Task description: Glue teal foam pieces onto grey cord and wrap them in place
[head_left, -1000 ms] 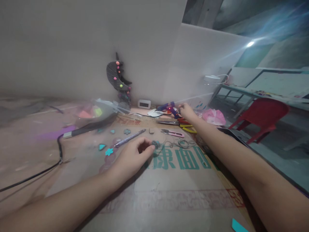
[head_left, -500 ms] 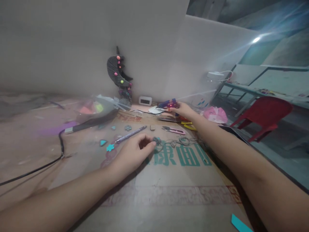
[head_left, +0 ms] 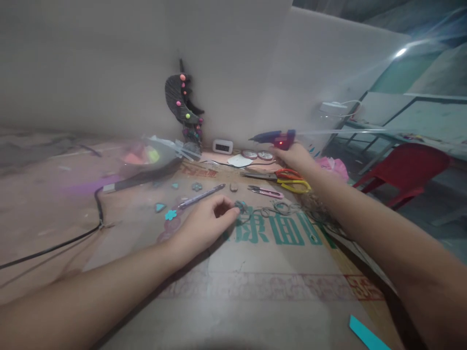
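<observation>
My right hand (head_left: 296, 156) is closed round a blue glue gun (head_left: 274, 138) with a red light, held in the air above the far side of the cardboard sheet (head_left: 262, 272), nozzle pointing left. My left hand (head_left: 204, 226) rests on the cardboard with fingers curled, thumb and forefinger pinching a small grey-teal piece (head_left: 241, 206) joined to a thin grey cord (head_left: 277, 211). A purple pen (head_left: 201, 196) lies just beyond that hand.
Orange-and-yellow scissors (head_left: 292, 179) and pink thread snips (head_left: 265, 192) lie under the raised gun. Small teal cut-outs (head_left: 165, 212), a clear bag of coloured bits (head_left: 146, 158), a black cable (head_left: 87, 233), a white clock (head_left: 223, 146) and a dark crescent ornament (head_left: 180, 104) stand around. A red chair (head_left: 404, 170) is at right.
My right hand closed on the glue gun where it lay at the back and lifted it up and to the right. The left hand stayed pinched on the small piece.
</observation>
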The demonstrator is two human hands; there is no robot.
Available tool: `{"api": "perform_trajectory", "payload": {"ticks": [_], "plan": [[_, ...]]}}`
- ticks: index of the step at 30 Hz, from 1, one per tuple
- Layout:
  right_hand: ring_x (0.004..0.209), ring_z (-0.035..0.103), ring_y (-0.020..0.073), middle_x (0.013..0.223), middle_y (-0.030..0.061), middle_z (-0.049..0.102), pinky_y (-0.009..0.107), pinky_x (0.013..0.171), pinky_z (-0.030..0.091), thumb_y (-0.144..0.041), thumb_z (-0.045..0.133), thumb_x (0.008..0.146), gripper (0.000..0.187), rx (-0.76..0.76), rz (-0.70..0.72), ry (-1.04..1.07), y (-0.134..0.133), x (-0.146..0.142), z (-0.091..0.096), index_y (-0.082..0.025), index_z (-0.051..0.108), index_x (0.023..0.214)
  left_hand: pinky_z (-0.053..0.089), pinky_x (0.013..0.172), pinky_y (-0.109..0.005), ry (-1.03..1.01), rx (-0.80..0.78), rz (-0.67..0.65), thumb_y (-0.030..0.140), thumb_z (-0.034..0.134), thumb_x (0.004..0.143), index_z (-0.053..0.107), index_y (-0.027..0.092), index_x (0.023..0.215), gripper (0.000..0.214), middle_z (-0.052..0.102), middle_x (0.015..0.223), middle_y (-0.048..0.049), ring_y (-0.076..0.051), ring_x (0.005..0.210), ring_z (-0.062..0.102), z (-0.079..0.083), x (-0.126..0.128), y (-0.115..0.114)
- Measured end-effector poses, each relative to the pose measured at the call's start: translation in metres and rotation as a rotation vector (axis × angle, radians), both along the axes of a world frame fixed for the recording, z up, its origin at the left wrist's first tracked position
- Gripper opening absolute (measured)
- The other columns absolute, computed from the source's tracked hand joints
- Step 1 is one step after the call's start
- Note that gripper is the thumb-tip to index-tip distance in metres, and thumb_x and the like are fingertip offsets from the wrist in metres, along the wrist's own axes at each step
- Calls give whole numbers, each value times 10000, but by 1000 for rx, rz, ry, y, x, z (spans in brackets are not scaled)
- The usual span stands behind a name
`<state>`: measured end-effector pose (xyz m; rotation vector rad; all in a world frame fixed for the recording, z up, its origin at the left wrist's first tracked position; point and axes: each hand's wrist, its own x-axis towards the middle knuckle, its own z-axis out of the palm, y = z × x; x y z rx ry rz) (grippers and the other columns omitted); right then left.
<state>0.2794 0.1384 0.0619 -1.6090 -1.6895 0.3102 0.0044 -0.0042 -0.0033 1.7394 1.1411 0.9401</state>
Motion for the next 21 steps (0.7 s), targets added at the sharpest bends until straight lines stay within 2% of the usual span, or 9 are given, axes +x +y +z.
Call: {"api": "perform_trajectory", "payload": {"ticks": [2,5,8,10,12,14,16,19,21], "plan": [[679,695,233,662,89,709,367,724,563,-389,704,835,253,-31,38,29,-22,0,10,-150,700,751,410,655,-281,15,-2,2,391,596,862,585,203,774,208,646,798,-8,-183,756,593,1,0,0],[811,740,244,816,91,766,356,777,570,-373,730,827,211,-48,145,130,-63,-3,14,-169,739,881,412,661,-282,23,-3,16,387,601,853,586,205,762,204,649,790,-5,-188,761,597,2,0,-1],[887,744,247,927,66,785,352,790,568,-378,728,834,243,-80,238,132,-104,-7,3,-217,749,1016,414,671,-286,31,-17,35,373,605,838,581,207,748,190,643,773,1,-188,753,594,5,0,-3],[836,734,233,899,61,783,344,745,570,-399,738,828,254,-113,309,170,-127,-10,-9,-220,747,1008,418,679,-289,28,-18,34,362,601,830,576,209,731,185,632,746,8,-184,738,588,6,0,-3],[701,706,195,889,54,776,333,674,571,-417,741,825,242,-169,410,256,-145,-12,-22,-220,733,964,423,683,-291,23,-20,26,355,596,827,576,211,718,182,628,729,12,-179,722,584,7,0,-3],[625,676,179,853,44,764,329,617,563,-442,719,836,229,-236,444,264,-158,-13,-33,-229,721,920,426,680,-293,33,-24,31,350,602,824,590,213,720,172,641,736,9,-178,718,584,7,0,-3],[613,665,187,781,31,741,337,609,562,-481,699,841,241,-254,403,178,-165,-13,-40,-242,717,866,424,673,-295,53,-27,38,348,610,825,609,214,734,162,662,759,2,-181,727,589,6,-1,-3],[629,667,210,677,18,696,364,664,576,-559,656,855,306,-147,339,46,-169,-11,-46,-262,707,795,419,652,-296,60,-34,35,363,617,835,631,213,766,166,684,783,-6,-185,731,599,5,-2,-2],[665,682,229,675,24,699,377,700,583,-604,626,867,348,-59,344,13,-170,-9,-48,-279,713,779,416,640,-296,66,-38,34,378,617,844,639,212,779,179,691,781,-7,-186,725,606,3,-2,-2]]}}
